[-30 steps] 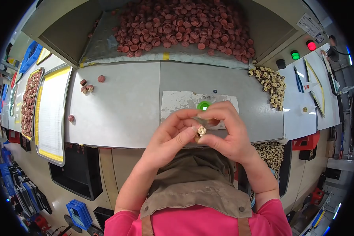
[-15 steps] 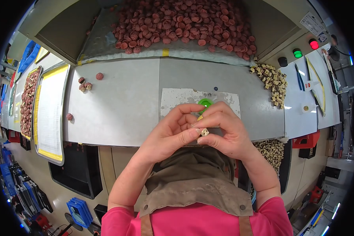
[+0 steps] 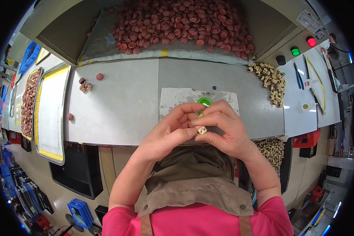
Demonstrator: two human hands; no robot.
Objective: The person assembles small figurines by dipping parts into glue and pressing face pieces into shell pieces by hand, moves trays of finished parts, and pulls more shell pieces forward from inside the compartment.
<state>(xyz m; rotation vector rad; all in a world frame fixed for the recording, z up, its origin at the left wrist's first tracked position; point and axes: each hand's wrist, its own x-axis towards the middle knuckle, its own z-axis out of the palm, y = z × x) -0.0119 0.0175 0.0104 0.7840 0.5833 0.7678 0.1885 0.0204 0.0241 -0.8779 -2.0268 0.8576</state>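
A small cream-coloured block with dark marks [image 3: 201, 130] is pinched between my two hands above the table's near edge. My left hand [image 3: 170, 133] is closed, with its thumb tip pressed against the block's left side and its fingers curled behind. From the right, the thumb and fingers of my right hand [image 3: 225, 128] close around the same block. Something yellow shows between the fingertips, too covered to make out. Just beyond them, a bright green round cup [image 3: 204, 101] rests on a spotted white sheet [image 3: 226, 98], partly hidden by my fingers.
Many dark-red scalloped shells [image 3: 181, 29] are heaped at the back. Cream-and-brown blocks [image 3: 272, 80] lie in a pile on the right. Several filled pieces [image 3: 85, 86] sit on the left, beside a white tray with yellow edging [image 3: 50, 114]. Pliers [image 3: 298, 76] lie far right.
The block has turned slightly between my fingertips and shifted a little left and up. Both hands keep nearly the same pose.
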